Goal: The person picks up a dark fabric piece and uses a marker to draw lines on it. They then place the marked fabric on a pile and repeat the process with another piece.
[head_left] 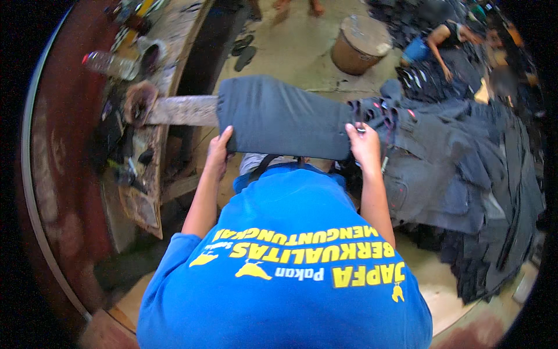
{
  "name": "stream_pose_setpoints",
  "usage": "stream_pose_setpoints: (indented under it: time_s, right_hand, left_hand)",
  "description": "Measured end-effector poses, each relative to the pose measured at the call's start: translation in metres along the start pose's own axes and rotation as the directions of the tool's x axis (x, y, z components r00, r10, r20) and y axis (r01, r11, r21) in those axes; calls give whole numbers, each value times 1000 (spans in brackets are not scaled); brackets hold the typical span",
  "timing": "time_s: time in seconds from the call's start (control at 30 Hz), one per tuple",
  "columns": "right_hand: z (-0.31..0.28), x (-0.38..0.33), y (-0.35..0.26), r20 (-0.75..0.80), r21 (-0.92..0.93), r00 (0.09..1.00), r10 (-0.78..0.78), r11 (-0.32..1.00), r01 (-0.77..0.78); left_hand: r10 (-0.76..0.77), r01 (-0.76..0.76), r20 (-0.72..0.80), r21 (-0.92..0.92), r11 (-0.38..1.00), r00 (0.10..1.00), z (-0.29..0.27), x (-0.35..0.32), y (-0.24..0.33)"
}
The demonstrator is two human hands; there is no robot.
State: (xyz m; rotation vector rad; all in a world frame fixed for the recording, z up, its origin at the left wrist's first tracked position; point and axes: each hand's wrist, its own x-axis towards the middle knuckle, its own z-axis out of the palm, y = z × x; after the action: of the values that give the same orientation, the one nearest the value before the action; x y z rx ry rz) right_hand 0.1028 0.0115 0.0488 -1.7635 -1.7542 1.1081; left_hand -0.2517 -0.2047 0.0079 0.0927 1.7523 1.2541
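Observation:
A dark grey piece of cloth (285,119), which looks like a trouser leg, lies stretched sideways in front of me. My left hand (217,152) pinches its near left corner, thumb on top. At the other end my right hand (365,145) grips the near right edge, fingers partly under the fabric. A small shiny spot shows at the right fingers; I cannot make out what it is. The worn wooden plank (183,110) runs in under the cloth's left end; whether it goes inside or beneath is hidden. Dark garments (433,168) are heaped beside my right hand and meet the cloth.
At left stands a rough wooden bench (168,75) with a clear plastic bottle (113,65) and clutter. Beyond the cloth are a round brown drum (360,45) and dark sandals (245,53). Another person (450,43) sits far right among dark clothes. Bare feet (299,6) show at the top.

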Motion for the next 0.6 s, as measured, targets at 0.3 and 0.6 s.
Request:
stream_pose_setpoints:
  time_s: [0.3,0.6]
  right_hand:
    - [-2,1,-5,123,-60,991,56,997,-49]
    - [-3,-9,-20,174,-133,970,171,980,-149]
  left_hand:
    - [64,-63,-17,18,998,998,-13,21,8]
    - [69,-69,-21,7,998,997,-23,13,-6]
